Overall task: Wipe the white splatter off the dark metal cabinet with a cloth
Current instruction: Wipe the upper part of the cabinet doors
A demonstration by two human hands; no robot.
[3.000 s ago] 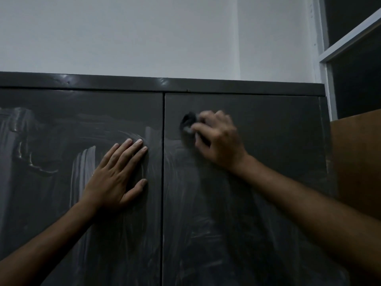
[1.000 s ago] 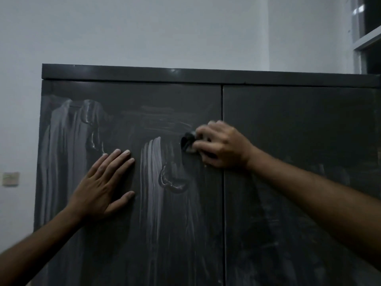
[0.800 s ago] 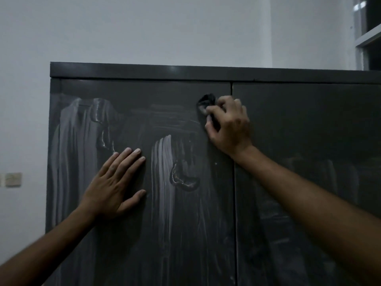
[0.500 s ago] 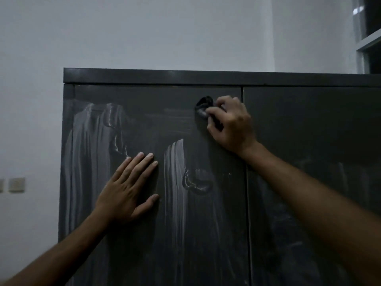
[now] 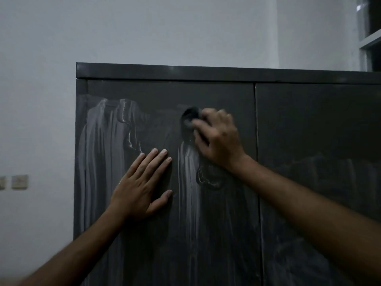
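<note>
A dark metal cabinet (image 5: 309, 124) with two doors fills the view. White splatter (image 5: 99, 145) runs in streaks down the left door, with a second streak (image 5: 188, 174) near the door's middle. My right hand (image 5: 218, 139) grips a small dark cloth (image 5: 190, 118) and presses it against the upper part of the left door, just above the middle streak. My left hand (image 5: 142, 186) lies flat on the left door between the two streaked patches, fingers straight and together.
A pale wall (image 5: 144, 29) rises behind and left of the cabinet. Wall switches (image 5: 19, 182) sit at the far left. A window frame (image 5: 369, 27) shows at the top right. The right door looks mostly dark with faint smears.
The view has shifted so the cabinet sits further right. My right hand with the cloth has moved left and down from near the door seam onto the left door. My left hand stays flat.
</note>
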